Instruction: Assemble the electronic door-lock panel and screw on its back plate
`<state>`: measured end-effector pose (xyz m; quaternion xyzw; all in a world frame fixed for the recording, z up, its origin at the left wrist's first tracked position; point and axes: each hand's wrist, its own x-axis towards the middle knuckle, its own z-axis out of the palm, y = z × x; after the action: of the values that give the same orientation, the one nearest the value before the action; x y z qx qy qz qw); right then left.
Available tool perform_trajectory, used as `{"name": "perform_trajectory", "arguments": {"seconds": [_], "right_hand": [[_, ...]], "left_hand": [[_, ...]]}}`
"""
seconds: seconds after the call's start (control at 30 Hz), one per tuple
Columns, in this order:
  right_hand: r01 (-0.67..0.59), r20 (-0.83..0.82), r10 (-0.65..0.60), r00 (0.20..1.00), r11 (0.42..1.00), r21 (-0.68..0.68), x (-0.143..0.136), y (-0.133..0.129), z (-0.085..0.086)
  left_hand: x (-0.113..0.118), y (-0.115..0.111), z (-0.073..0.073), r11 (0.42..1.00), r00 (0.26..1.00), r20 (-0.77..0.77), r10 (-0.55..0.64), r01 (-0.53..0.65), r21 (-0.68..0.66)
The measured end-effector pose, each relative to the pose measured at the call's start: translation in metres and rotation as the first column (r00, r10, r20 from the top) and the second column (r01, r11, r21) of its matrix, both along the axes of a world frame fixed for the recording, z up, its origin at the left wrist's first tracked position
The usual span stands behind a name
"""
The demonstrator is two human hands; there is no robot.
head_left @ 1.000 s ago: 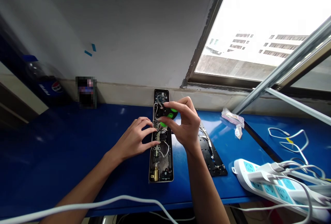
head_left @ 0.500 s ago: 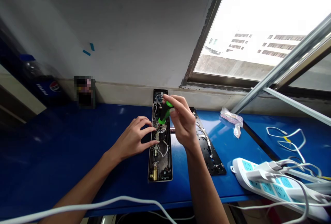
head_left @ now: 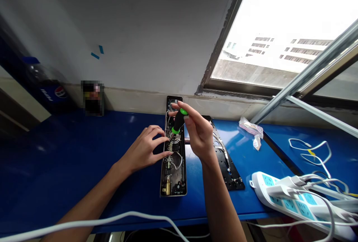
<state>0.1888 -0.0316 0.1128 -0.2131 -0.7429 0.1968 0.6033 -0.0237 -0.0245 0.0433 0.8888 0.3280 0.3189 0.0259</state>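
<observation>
A long black electronic door lock body [head_left: 179, 176], opened up, lies lengthwise on the blue table with wires, circuit parts and a brass cylinder [head_left: 167, 188] showing inside. My right hand [head_left: 197, 130] holds a black and green screwdriver [head_left: 179, 121] by its handle, tilted, with the shaft pointing down into the middle of the housing. My left hand [head_left: 148, 143] reaches over the left edge, thumb and index finger bent around a part near the screwdriver's tip. What those fingers pinch, if anything, is too small to make out.
Right of the lock lies a black perforated plate [head_left: 231, 176] with white wires. Farther right are a white power strip [head_left: 268, 189] with plugs, a crumpled wrapper [head_left: 251, 125] and a loose white cable [head_left: 316, 156]. A cola bottle [head_left: 50, 89] stands back left; a white cable [head_left: 112, 221] crosses the front.
My right hand's fingers have shifted around the screwdriver's handle, some now stretched out past it to the left. My left hand and the housing stay in place.
</observation>
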Motion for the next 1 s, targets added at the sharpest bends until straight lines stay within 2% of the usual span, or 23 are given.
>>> {"name": "perform_trajectory", "arguments": {"seconds": [0.07, 0.2, 0.27, 0.37, 0.4, 0.57, 0.63, 0.73, 0.8, 1.0], "right_hand": [[0.029, -0.030, -0.028, 0.999, 1.000, 0.010, 0.000, 0.001, 0.000], [0.196, -0.056, -0.193, 0.980, 0.979, 0.059, -0.002, 0.000, 0.000], [0.144, -0.030, -0.143, 0.989, 0.989, 0.037, -0.002, -0.001, 0.000], [0.000, -0.007, 0.000, 1.000, 1.000, -0.006, -0.002, -0.002, 0.000], [-0.009, -0.008, 0.008, 1.000, 1.000, -0.006, -0.002, -0.002, 0.000], [0.233, -0.028, -0.232, 0.972, 0.972, 0.044, -0.003, -0.003, 0.000], [0.197, 0.006, -0.197, 0.980, 0.980, 0.038, -0.003, -0.004, 0.001], [0.031, 0.060, -0.031, 0.998, 0.999, -0.006, -0.004, -0.005, 0.004], [-0.036, 0.050, 0.036, 0.998, 0.999, 0.000, -0.006, -0.006, 0.006], [0.121, 0.017, -0.123, 0.992, 0.989, 0.081, -0.015, -0.008, 0.010]], "left_hand": [[0.000, 0.000, 0.000, 1.000, 1.000, -0.009, -0.002, 0.002, 0.002], [0.001, 0.000, 0.000, 1.000, 1.000, -0.007, 0.002, -0.002, 0.009], [0.001, 0.000, 0.001, 1.000, 1.000, -0.006, 0.001, -0.001, 0.002], [0.001, -0.001, 0.001, 1.000, 1.000, 0.002, 0.000, 0.000, -0.013], [0.001, -0.001, 0.001, 1.000, 1.000, 0.005, 0.000, 0.000, -0.014], [0.001, -0.001, 0.000, 1.000, 1.000, 0.002, 0.007, -0.007, 0.004], [0.001, 0.000, 0.000, 1.000, 1.000, 0.001, 0.007, -0.007, 0.009], [0.001, 0.000, -0.001, 1.000, 1.000, 0.004, -0.001, 0.001, 0.007], [0.001, 0.000, 0.000, 1.000, 1.000, 0.002, 0.002, -0.002, 0.013], [0.001, -0.001, 0.000, 0.999, 1.000, -0.013, 0.014, -0.013, 0.034]]}}
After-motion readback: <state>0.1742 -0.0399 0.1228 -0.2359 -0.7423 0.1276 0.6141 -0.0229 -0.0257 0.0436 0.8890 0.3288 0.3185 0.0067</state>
